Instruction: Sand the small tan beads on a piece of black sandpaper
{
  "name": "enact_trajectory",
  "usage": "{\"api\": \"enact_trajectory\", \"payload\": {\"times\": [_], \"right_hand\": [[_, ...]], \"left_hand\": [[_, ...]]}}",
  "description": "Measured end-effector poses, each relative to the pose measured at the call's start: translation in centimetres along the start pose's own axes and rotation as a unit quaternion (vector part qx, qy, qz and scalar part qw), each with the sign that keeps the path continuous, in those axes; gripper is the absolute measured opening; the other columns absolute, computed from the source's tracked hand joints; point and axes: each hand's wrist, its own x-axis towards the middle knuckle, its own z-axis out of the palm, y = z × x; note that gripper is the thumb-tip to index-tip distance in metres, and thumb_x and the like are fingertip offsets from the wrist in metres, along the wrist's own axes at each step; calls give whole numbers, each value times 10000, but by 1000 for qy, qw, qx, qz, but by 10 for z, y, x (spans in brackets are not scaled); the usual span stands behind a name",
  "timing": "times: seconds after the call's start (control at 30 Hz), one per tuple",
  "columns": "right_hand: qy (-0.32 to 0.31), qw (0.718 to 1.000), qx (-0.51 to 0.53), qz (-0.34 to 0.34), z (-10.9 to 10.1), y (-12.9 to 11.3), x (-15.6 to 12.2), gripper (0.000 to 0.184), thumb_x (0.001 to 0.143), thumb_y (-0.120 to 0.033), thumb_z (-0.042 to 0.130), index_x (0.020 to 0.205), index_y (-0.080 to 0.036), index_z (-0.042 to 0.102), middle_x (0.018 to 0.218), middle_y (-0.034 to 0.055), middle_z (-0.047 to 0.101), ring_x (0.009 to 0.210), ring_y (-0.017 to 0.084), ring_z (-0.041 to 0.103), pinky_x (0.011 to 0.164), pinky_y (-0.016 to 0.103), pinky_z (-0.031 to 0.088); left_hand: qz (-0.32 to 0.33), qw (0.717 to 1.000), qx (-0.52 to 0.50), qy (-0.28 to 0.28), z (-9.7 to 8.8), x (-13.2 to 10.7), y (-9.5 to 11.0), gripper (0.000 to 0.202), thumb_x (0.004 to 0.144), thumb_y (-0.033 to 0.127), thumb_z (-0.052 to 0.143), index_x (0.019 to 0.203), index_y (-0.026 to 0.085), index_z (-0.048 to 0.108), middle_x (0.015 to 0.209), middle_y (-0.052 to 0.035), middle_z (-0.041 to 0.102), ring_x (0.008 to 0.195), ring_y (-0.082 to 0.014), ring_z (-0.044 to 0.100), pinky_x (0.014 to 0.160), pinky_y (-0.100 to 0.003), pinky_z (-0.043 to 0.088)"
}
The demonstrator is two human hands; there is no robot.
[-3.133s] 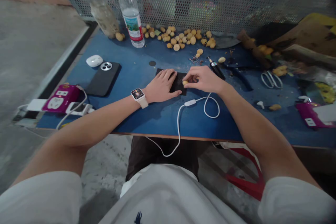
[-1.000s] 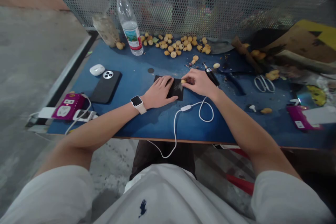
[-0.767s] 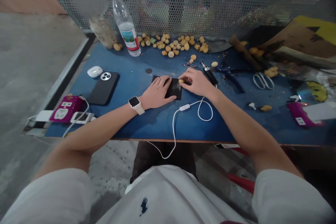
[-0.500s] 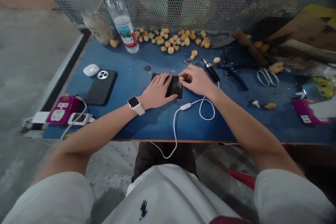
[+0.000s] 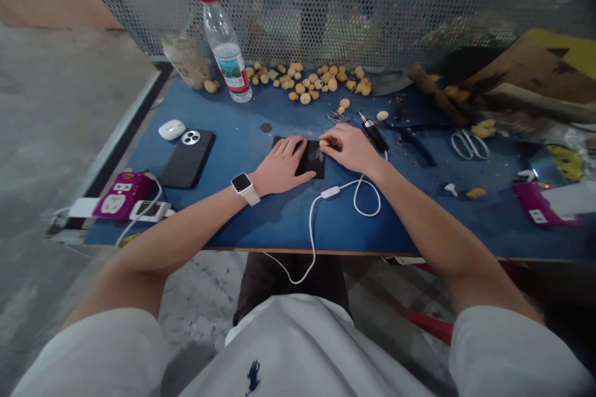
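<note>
My left hand (image 5: 282, 164) lies flat with fingers spread on a black sheet (image 5: 313, 161), which looks like sandpaper, on the blue tabletop. At the sheet's upper right corner, my right hand (image 5: 349, 147) pinches a small tan nut-like piece (image 5: 323, 144) between thumb and fingers. The fingers partly cover that piece. Just right of this hand lies a black pen-shaped rotary tool (image 5: 373, 133) with a metal tip and a white cable. A loose pale piece (image 5: 382, 115) rests beside the tool.
Many tan round pieces (image 5: 305, 84) line the back by a plastic bottle (image 5: 231, 68). To the left are a phone (image 5: 189, 161), an earbud case (image 5: 172, 129) and a purple power strip (image 5: 118, 192). Scissors (image 5: 469, 146), black-handled pliers (image 5: 419, 147) and an earbud (image 5: 451, 189) lie right.
The whole view has shifted slightly, so things appear a little lower. My left hand stays flat on the sheet, and my right hand still pinches the piece near its corner.
</note>
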Motion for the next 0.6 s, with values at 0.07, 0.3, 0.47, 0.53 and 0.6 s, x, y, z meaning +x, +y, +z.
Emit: {"api": "enact_trajectory", "payload": {"times": [0.07, 0.3, 0.47, 0.53, 0.6], "right_hand": [[11, 1000, -3, -3, 2, 2, -1, 178, 1124, -333, 860, 1280, -301, 940, 1298, 142, 920, 1298, 438, 818, 1222, 677, 658], [0, 1000, 6, -17, 0, 3, -3, 184, 1155, -369, 863, 1299, -331, 970, 1257, 130, 938, 1289, 444, 806, 1237, 704, 646], [-4, 1000, 2, -25, 0, 2, 4, 241, 1162, -380, 851, 1352, -318, 985, 1313, 150, 944, 1335, 464, 782, 1255, 710, 634], [4, 1000, -7, -18, 0, 5, 8, 261, 1169, -365, 833, 1374, -307, 983, 1333, 159, 948, 1360, 473, 777, 1278, 723, 621], [3, 1000, -10, -18, -1, 8, 8, 264, 1165, -348, 835, 1378, -295, 981, 1334, 161, 952, 1366, 473, 782, 1294, 725, 614]], "left_hand": [[1, 1000, -4, 3, 0, 0, 1, 1012, 1235, 840, 589, 1865, 48, 597, 1883, -369, 622, 1780, -579, 611, 1537, -799, 470], [0, 1000, -24, 14, 1, -2, 0, 968, 1225, 822, 631, 1888, 119, 594, 1887, -328, 626, 1803, -569, 593, 1544, -792, 461], [-2, 1000, -22, 0, -3, -1, 0, 1004, 1225, 834, 626, 1898, 90, 580, 1916, -346, 604, 1805, -587, 583, 1545, -819, 453], [-2, 1000, -18, -4, -5, 1, -2, 1022, 1226, 847, 614, 1890, 71, 584, 1916, -358, 604, 1789, -593, 598, 1544, -827, 449], [-1, 1000, -14, -9, -7, 2, -4, 1029, 1228, 847, 607, 1883, 54, 587, 1919, -367, 602, 1780, -589, 610, 1546, -822, 448]]}}
